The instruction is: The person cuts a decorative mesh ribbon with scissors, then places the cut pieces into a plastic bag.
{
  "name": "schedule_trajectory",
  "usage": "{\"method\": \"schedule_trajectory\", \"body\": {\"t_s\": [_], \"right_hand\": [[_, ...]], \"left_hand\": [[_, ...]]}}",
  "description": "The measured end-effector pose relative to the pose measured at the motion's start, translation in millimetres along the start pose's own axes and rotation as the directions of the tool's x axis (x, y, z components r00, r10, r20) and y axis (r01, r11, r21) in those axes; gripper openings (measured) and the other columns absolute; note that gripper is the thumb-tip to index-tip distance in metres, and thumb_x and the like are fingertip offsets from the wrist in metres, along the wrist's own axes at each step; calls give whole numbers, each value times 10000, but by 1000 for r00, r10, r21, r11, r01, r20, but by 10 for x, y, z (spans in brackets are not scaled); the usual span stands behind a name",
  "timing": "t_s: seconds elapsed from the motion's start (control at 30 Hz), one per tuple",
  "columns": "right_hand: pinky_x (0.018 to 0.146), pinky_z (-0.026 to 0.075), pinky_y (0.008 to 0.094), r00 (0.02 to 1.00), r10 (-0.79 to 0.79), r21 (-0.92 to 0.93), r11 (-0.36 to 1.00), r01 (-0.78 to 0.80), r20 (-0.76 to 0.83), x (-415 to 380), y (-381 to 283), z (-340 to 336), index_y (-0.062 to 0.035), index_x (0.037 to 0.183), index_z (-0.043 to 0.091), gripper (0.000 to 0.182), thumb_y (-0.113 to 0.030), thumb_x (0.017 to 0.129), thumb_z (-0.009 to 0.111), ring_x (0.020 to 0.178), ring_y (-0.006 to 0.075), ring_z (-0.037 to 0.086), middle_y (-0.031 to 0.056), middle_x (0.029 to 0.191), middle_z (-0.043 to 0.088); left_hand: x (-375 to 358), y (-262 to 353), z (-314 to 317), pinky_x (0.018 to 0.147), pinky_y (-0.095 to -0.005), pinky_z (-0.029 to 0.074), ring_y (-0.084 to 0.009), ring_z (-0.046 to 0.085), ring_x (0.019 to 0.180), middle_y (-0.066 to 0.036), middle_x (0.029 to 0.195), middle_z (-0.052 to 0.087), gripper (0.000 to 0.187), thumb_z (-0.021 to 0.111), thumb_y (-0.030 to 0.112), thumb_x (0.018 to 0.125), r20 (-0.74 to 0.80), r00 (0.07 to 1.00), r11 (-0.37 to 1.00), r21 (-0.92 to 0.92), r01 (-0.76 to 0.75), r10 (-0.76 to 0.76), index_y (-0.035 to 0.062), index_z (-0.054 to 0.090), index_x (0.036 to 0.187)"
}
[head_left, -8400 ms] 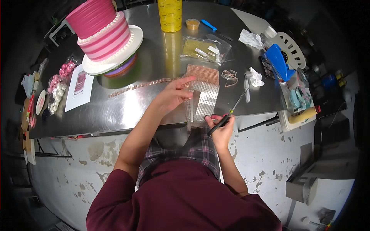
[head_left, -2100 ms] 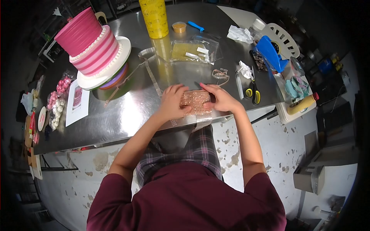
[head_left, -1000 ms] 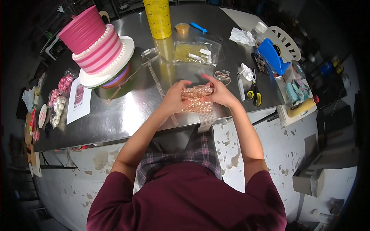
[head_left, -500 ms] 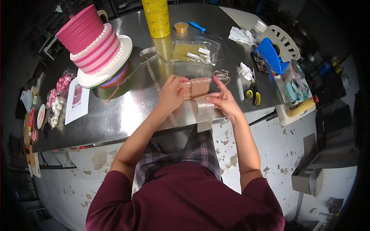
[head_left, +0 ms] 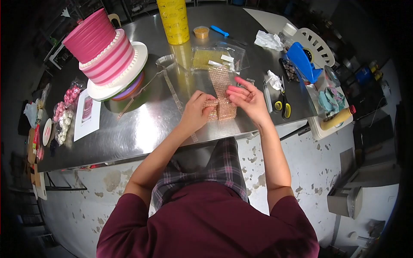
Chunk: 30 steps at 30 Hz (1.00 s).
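A rose-gold rhinestone mesh ribbon (head_left: 226,111) is laid in folds near the table's front edge, with one flap pointing away from me toward a clear packet (head_left: 205,59) of gold mesh. My left hand (head_left: 196,111) pinches the ribbon's left end between thumb and fingers. At its right side is my right hand (head_left: 249,103), fingers stretched out and thumb close to the upper flap. A narrow rhinestone strip (head_left: 173,92) trails over the table left of the ribbon, partly behind my left wrist.
A two-tier pink cake (head_left: 109,56) stands on a turntable at left, beside a printed picture (head_left: 87,114). Behind are a yellow cylinder (head_left: 174,21), a small tub (head_left: 201,32) and a blue-handled tool (head_left: 220,31). Scissors (head_left: 282,105) and crumpled tissue (head_left: 274,80) lie at right.
The ribbon's loose flap, which hung over the table edge toward me, now points away across the table. My right hand has lifted its fingers; my left still pinches the ribbon.
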State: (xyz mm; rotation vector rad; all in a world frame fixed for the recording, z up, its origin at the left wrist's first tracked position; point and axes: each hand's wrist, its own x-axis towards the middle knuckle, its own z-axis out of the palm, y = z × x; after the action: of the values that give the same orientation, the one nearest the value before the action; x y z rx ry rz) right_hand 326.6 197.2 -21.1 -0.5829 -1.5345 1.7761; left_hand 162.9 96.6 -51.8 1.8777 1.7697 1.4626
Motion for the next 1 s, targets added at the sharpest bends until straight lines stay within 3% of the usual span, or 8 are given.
{"method": "schedule_trajectory", "body": {"t_s": [0.17,0.3,0.4,0.5,0.67,0.77,0.87,1.0], "right_hand": [[726,462,250,985,-32,-723,675,146,169,-71,-257,23,-16,1143,520,541,-63,651,739,913,147,587,82,1008,616],[744,456,263,984,-11,-784,603,150,179,-95,-269,-50,-3,1004,613,396,-68,637,746,869,146,592,62,975,630],[771,448,251,941,-211,-556,764,327,265,-118,-91,-228,-16,1066,569,416,-101,689,722,843,126,584,64,938,636],[779,443,250,994,-81,-140,986,91,77,-195,161,-322,19,1082,528,379,-85,748,675,864,105,559,54,963,613],[789,439,249,966,-45,162,983,88,-254,-280,378,-383,13,1106,492,317,-128,837,581,871,105,547,63,998,587],[754,482,277,927,129,280,960,-27,-352,-366,341,-449,8,1106,477,293,-118,852,549,860,132,578,78,1000,582],[748,470,261,932,62,240,970,27,-357,-410,460,-474,14,1082,491,282,-123,847,563,844,114,566,70,975,589],[784,429,244,940,-30,188,977,99,-341,-440,574,-443,20,1062,508,274,-116,837,583,859,96,539,56,978,589]], "left_hand": [[29,44,-28,714,-354,442,-306,539,820,-120,887,497,246,581,-38,686,36,999,999,-21,-27,28,28,561,921],[88,121,-54,728,-343,442,-285,545,822,-115,891,500,230,582,-36,692,45,998,997,-57,-45,47,20,557,913],[136,185,-37,736,-322,441,-254,554,829,-108,906,507,224,597,-9,709,47,999,991,-135,-3,10,16,550,927],[248,216,66,745,-289,432,-219,550,849,-103,904,512,242,607,24,734,51,998,971,-238,33,-21,19,539,966],[661,33,300,810,-350,418,-268,519,947,-130,956,528,269,624,138,745,150,964,765,-588,264,-218,42,566,990],[1191,-365,321,904,-355,337,-253,421,1100,-158,1106,481,232,564,244,801,-10,992,977,175,125,-126,102,613,978],[1656,-914,453,965,-422,271,-297,339,1187,-189,1270,381,208,559,280,784,96,982,886,451,103,-163,175,653,938],[1962,-1122,614,1004,-536,201,-332,273,1236,-132,1290,403,175,560,217,749,148,986,859,512,-15,-71,143,674,859]]}}
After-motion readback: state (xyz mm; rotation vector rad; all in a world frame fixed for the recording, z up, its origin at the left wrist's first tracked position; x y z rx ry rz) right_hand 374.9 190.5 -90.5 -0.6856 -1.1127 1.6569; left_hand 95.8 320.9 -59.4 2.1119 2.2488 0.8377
